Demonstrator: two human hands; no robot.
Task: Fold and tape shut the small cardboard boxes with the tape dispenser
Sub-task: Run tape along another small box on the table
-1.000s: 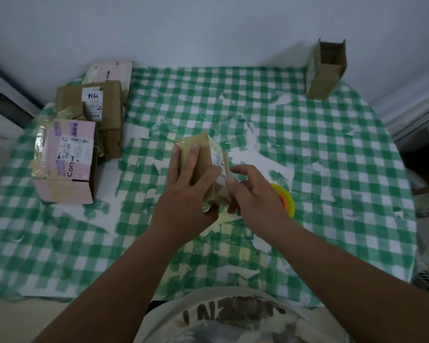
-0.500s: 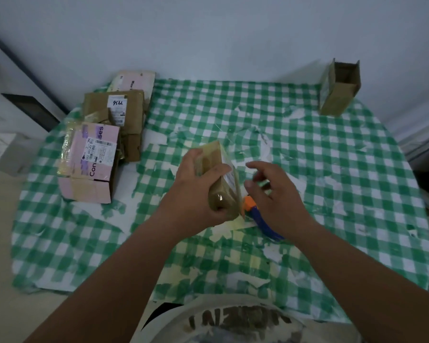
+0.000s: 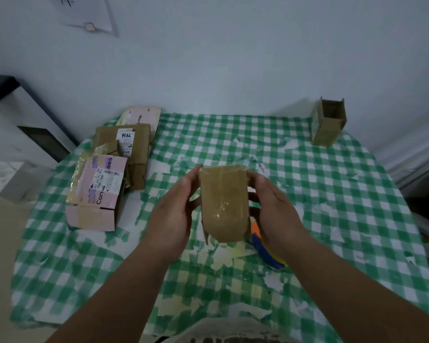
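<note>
A small brown cardboard box with shiny clear tape across its face is held upright above the middle of the table. My left hand holds its left side with fingers curved round the edge. My right hand holds the right side the same way. The tape dispenser, orange and blue, lies on the tablecloth under my right hand and is mostly hidden by it and the box.
The table wears a green checked cloth with torn white patches. A pink box and brown boxes are stacked at the left. An open brown box stands at the far right corner by the wall.
My right hand left the tape dispenser and came up onto the box's right side. The box turned so its taped face points at me. The view tilted upward.
</note>
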